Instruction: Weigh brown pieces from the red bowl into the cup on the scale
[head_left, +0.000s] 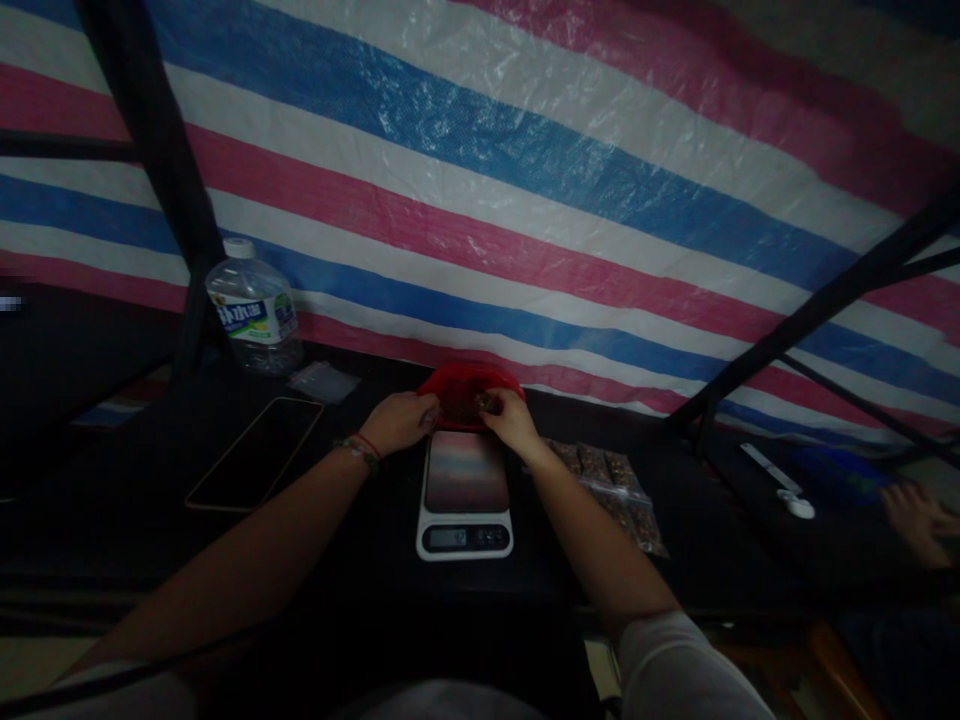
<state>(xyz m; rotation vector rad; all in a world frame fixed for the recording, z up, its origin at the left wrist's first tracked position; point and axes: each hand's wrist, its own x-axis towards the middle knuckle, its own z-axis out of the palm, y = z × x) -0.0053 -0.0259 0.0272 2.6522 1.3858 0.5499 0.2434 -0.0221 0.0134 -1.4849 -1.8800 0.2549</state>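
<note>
At the back of the black table, a red container, either a bag or a bowl, holds dark contents that I cannot make out. My left hand is at its left edge with the fingers curled closed; what they grip is unclear in the dim light. On the other side, my right hand pinches small brownish pieces over the container. A white kitchen scale with a shiny plate lies between my forearms, just in front of the container. Its display is lit, but the reading is too small to read.
Several filled clear packets lie right of my right forearm. To the left are a phone, a small clear plastic bag and a large clear bottle. Another person's hand appears far right, near a white scale.
</note>
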